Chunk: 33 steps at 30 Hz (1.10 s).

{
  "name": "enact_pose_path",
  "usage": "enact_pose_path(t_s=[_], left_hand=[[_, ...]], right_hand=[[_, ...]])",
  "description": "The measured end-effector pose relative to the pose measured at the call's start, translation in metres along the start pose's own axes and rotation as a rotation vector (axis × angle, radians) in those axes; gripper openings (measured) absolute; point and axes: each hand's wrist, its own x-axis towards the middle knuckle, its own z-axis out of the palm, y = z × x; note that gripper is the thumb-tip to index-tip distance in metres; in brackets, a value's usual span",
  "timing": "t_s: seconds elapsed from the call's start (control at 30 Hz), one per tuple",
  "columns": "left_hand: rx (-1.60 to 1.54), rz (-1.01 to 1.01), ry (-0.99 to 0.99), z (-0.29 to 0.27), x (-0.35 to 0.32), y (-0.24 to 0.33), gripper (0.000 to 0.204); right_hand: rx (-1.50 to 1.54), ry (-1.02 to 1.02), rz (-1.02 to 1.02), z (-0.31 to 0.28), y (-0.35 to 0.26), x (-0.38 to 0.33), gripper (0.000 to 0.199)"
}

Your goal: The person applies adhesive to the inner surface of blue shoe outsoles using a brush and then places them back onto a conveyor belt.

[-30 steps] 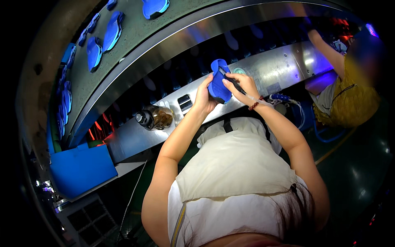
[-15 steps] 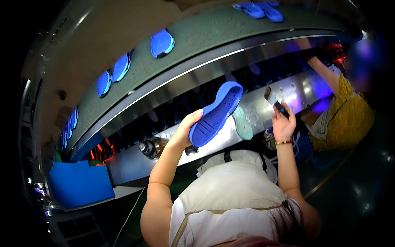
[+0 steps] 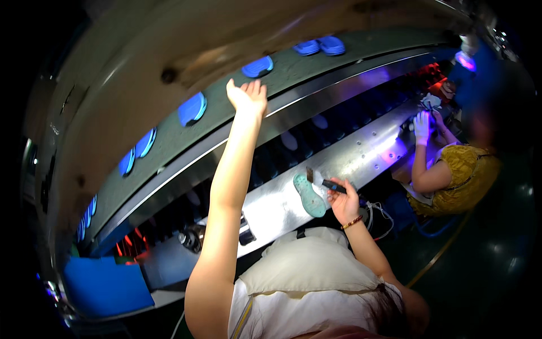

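Note:
My left hand (image 3: pixel 248 99) reaches up to the green belt (image 3: pixel 226 93); its fingers are spread and nothing is in them. Just beyond the fingertips a blue shoe sole (image 3: pixel 258 67) lies on the belt. In my right hand (image 3: pixel 345 204) is a flat brush (image 3: pixel 332 185) with a dark handle, its bristles pointing up and left. The brush head is over the upper end of a pale green sole (image 3: pixel 311 199) that lies on the metal shelf; I cannot tell whether they touch.
More blue soles (image 3: pixel 192 108) lie along the belt. A dark bottle (image 3: pixel 193 237) stands on the metal shelf (image 3: pixel 271 217), left of my body. A blue box (image 3: pixel 107 285) is at the lower left. At the right, a co-worker in a yellow top (image 3: pixel 460 178) works with a white-gloved hand (image 3: pixel 421 125).
The blue sole has left my left hand, which has moved up to the belt and opened; another sole shows there. My right hand with the brush has come down and left, beside the green sole.

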Motion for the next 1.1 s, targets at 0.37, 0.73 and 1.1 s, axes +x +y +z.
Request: enact_pose_path(t_s=[0.37,0.73,1.1], left_hand=[[1.504,0.906,-0.518,0.077,0.072,-0.104,0.072],[2.323,1.292,-0.876,0.062,0.015,-0.045,0.025],[0.503,0.456,-0.211,-0.075,-0.122,-0.044,0.035]], right_hand=[[-0.121,-0.165,0.042,-0.025,-0.007,0.013,0.025],[-0.133,-0.114,0.183,-0.033,-0.006,0.014,0.026],[-0.195,-0.091,0.142,-0.02,0.012,0.043,0.027]])
